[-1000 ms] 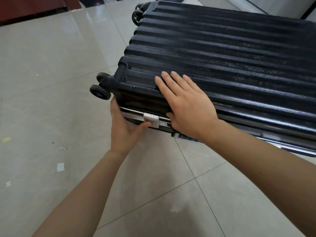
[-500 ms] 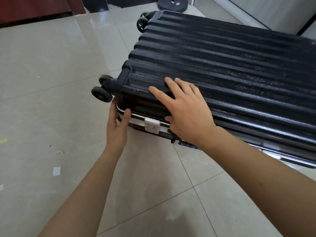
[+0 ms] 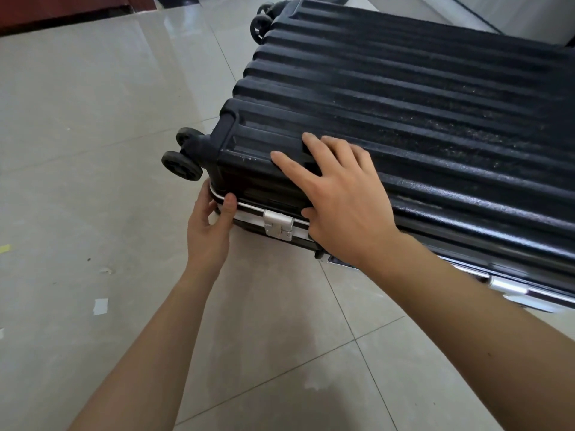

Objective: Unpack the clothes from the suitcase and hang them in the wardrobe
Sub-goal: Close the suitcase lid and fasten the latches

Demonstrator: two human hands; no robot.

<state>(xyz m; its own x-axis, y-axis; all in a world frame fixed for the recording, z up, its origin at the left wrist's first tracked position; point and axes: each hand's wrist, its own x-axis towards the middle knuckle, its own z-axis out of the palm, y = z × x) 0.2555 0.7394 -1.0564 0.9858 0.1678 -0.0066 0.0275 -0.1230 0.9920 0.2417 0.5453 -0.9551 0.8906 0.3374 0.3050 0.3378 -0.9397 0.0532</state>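
A black ribbed hard-shell suitcase (image 3: 420, 98) lies flat and closed on the tiled floor, wheels to the left. A silver latch (image 3: 278, 224) sits on its metal rim on the near side. My left hand (image 3: 209, 230) grips the near left corner of the rim, thumb on the silver edge, fingers hidden under the case. My right hand (image 3: 337, 197) lies flat on the lid just right of the latch, fingers spread. No clothes or wardrobe are visible.
Glossy beige floor tiles (image 3: 93, 119) stretch to the left and front, with small scraps of paper (image 3: 100, 306) on them. A dark red wooden base (image 3: 62, 10) runs along the far left. A white surface (image 3: 513, 10) stands at the far right.
My left hand has moved off the silver latch to the left and now grips the suitcase's corner rim. My right hand has spread its fingers on the lid.
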